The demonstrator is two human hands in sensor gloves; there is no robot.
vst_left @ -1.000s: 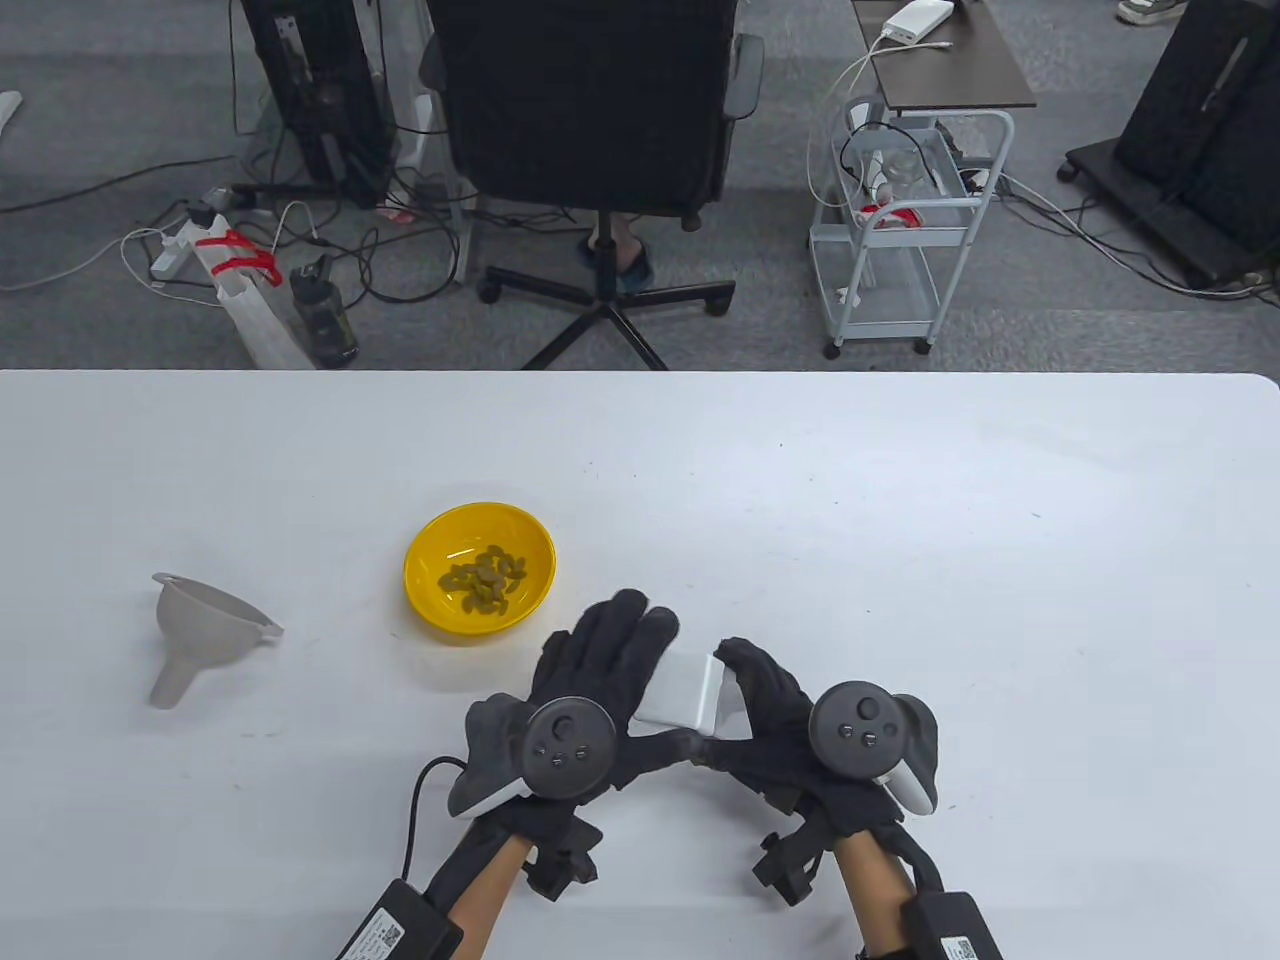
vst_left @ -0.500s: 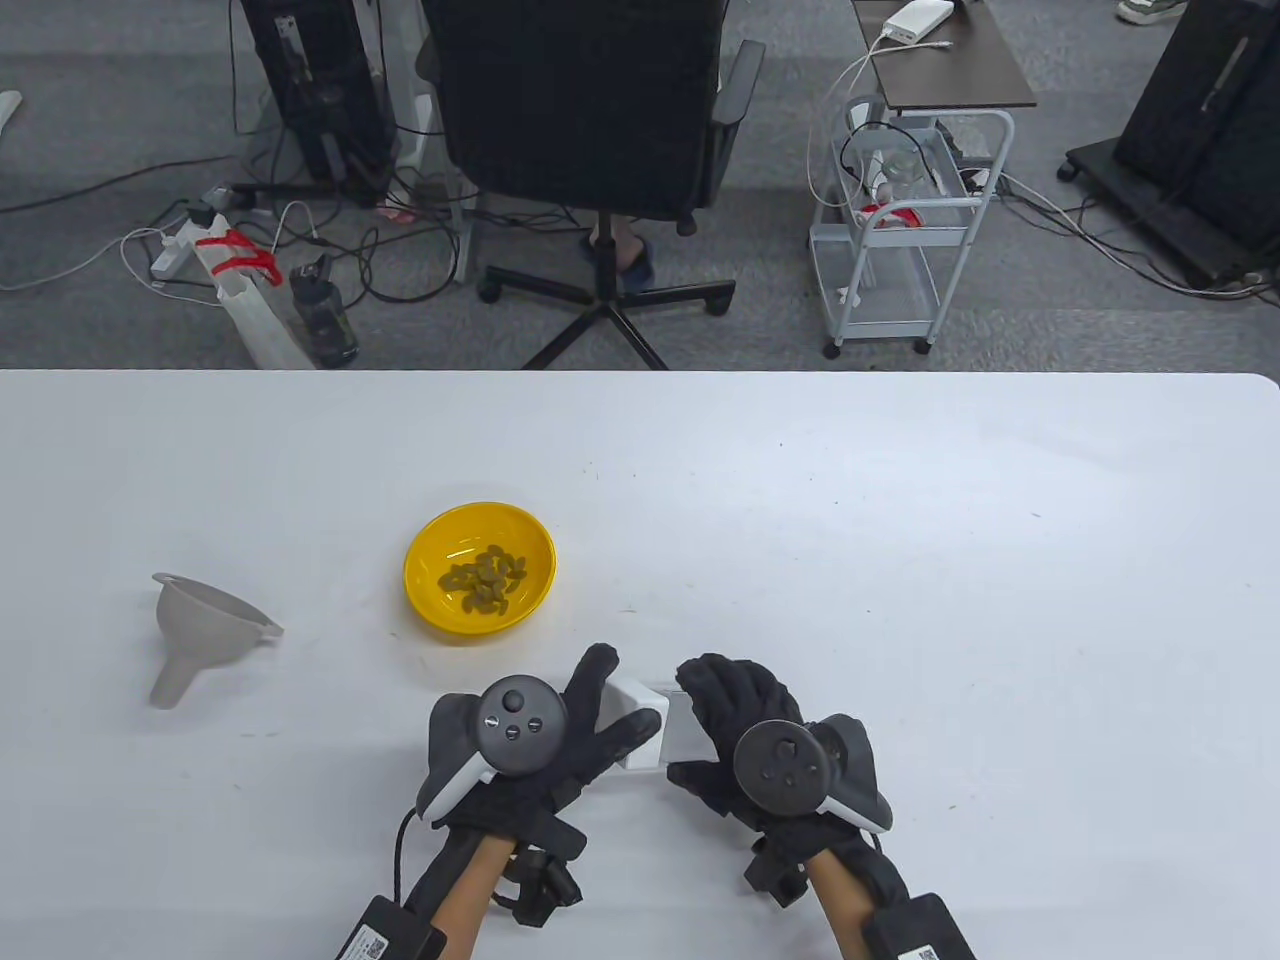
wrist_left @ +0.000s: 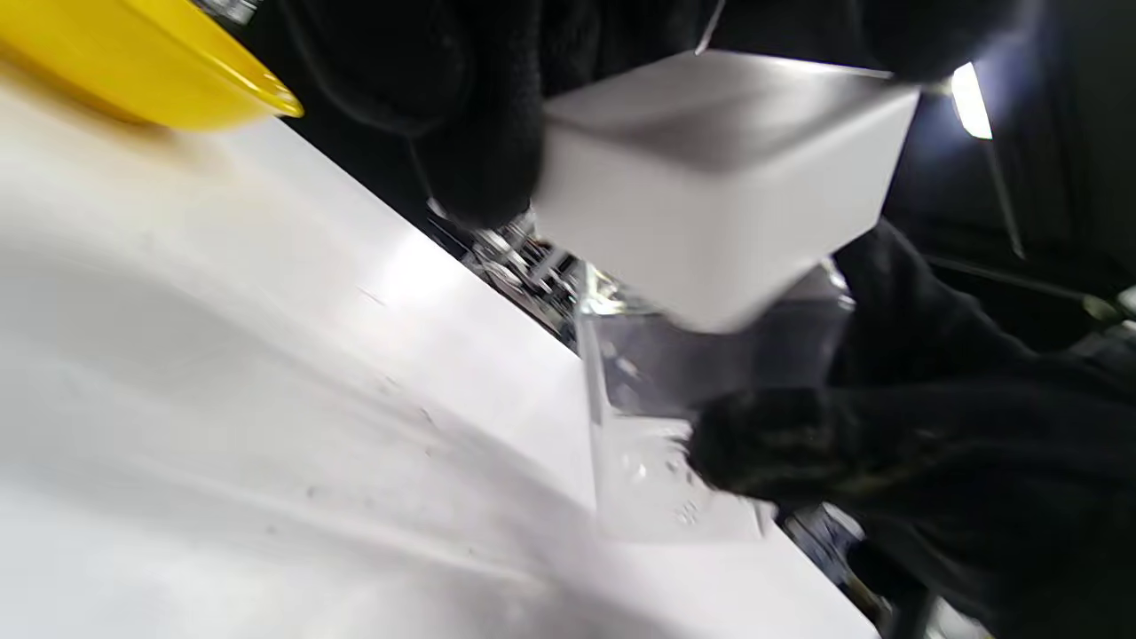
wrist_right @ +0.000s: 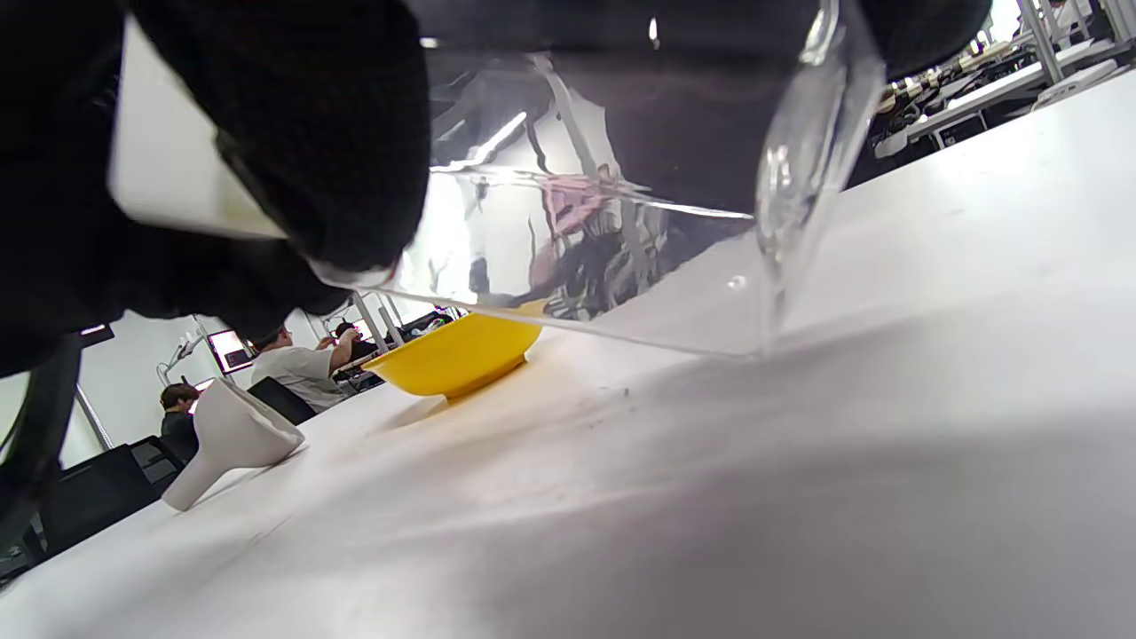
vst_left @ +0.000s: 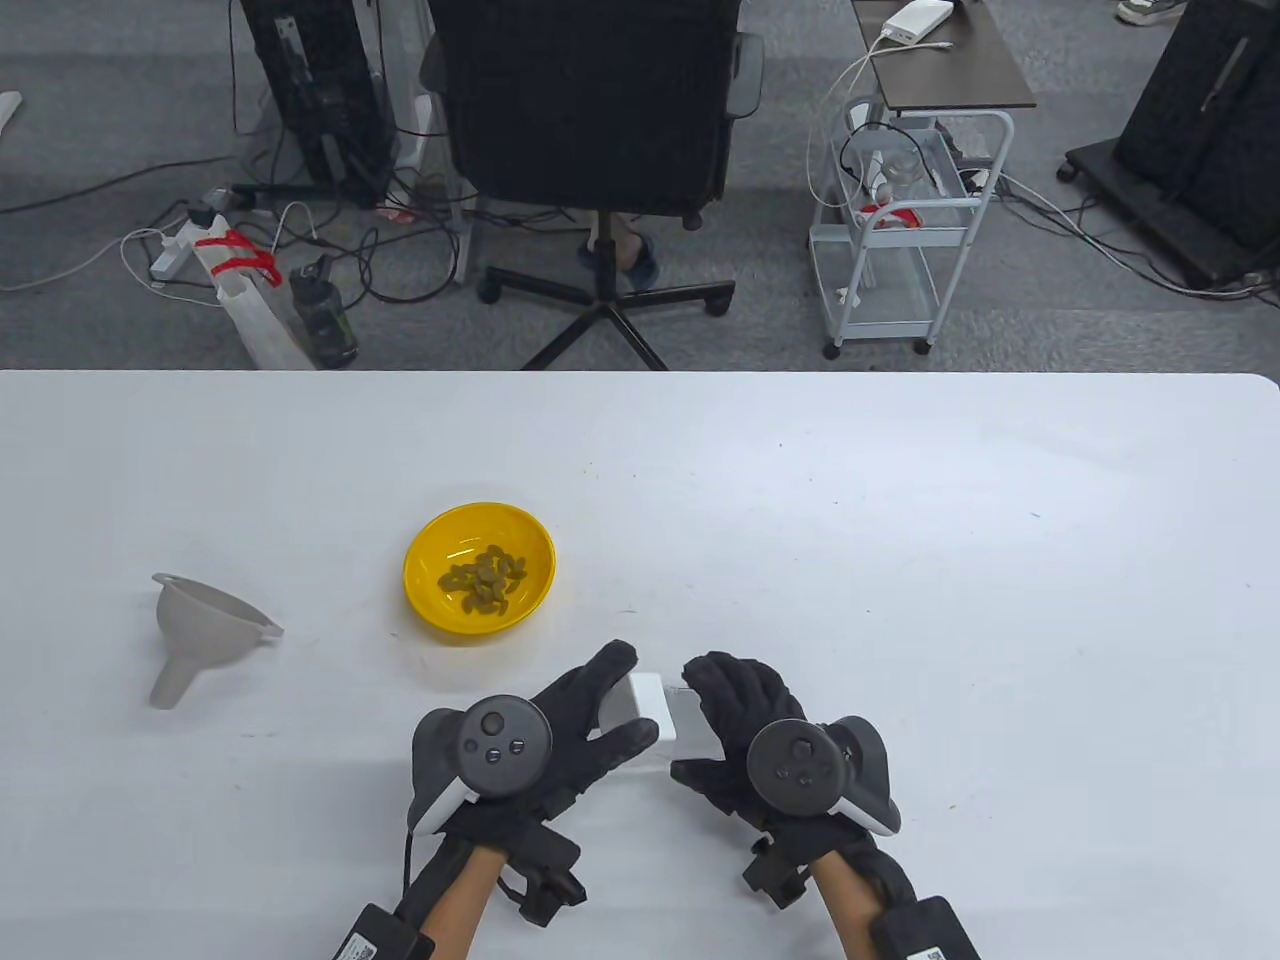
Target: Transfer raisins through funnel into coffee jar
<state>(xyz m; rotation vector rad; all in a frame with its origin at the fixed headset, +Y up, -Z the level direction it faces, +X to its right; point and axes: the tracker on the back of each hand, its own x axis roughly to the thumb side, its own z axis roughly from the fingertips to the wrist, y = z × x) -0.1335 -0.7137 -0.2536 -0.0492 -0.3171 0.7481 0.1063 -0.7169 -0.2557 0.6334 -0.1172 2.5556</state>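
Your left hand's black-gloved fingers gripped the square white lid of the clear square plastic jar; your right hand wrapped around the jar's body, holding it tilted with one bottom edge on the white table; beyond lay the round yellow bowl of greenish raisins; further left, well apart, the grey plastic funnel lay on its side.
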